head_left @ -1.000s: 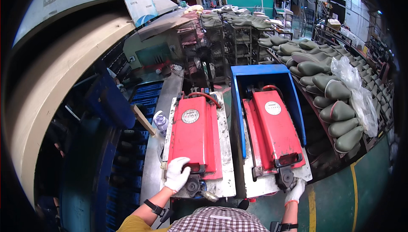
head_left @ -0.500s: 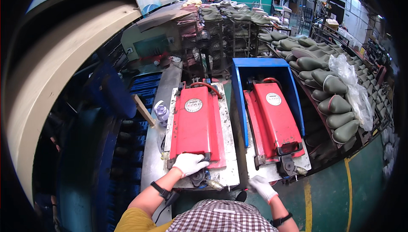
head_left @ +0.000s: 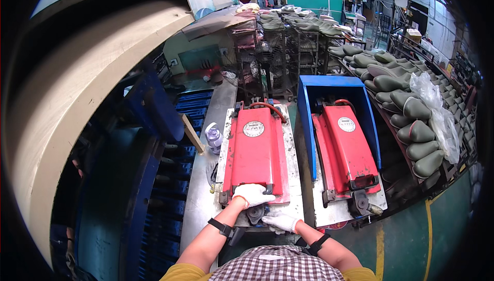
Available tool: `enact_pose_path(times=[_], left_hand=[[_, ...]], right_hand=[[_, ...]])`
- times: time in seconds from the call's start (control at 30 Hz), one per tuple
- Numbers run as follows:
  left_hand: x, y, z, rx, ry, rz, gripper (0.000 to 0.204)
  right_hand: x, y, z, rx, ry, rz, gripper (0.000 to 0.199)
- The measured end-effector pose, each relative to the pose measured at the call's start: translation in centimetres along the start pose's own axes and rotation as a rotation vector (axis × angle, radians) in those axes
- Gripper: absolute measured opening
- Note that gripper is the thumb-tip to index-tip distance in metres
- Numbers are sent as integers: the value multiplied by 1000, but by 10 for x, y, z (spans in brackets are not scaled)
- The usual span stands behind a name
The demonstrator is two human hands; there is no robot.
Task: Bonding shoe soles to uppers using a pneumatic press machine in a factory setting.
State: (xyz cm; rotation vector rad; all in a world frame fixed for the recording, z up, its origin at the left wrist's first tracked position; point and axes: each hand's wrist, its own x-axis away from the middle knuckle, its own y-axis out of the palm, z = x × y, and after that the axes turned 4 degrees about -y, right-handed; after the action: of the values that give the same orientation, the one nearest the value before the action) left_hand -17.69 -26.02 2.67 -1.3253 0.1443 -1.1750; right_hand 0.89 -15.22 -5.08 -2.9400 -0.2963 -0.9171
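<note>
left grip (head_left: pixel 253 194): palm-down | right grip (head_left: pixel 281 222): lower, pointing left | forearms (head_left: pixel 210 237): angled inward

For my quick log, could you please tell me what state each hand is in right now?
Left hand: at the front of the left red machine; grip cannot be told.
Right hand: beside its black knob; grip cannot be told.

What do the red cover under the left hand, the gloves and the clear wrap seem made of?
Red cover: probably painted metal, smooth, slightly glossy, with straight bends; plastic possible.
White gloves: likely knitted fabric, matte, hugging the fingers.
Clear wrap: seemingly thin plastic film, crinkled and see-through.
</note>
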Motion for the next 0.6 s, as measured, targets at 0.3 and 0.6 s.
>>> enact_pose_path(times=[0.3, 0.6], left_hand=[[-1, -6, 5, -36, -37, -42, 81], [-1, -6, 4, -27, -29, -28, 80]], right_hand=[[-4, 2, 9, -77, -25, 7, 45], [-2, 2, 6, -117, -44, -3, 43]])
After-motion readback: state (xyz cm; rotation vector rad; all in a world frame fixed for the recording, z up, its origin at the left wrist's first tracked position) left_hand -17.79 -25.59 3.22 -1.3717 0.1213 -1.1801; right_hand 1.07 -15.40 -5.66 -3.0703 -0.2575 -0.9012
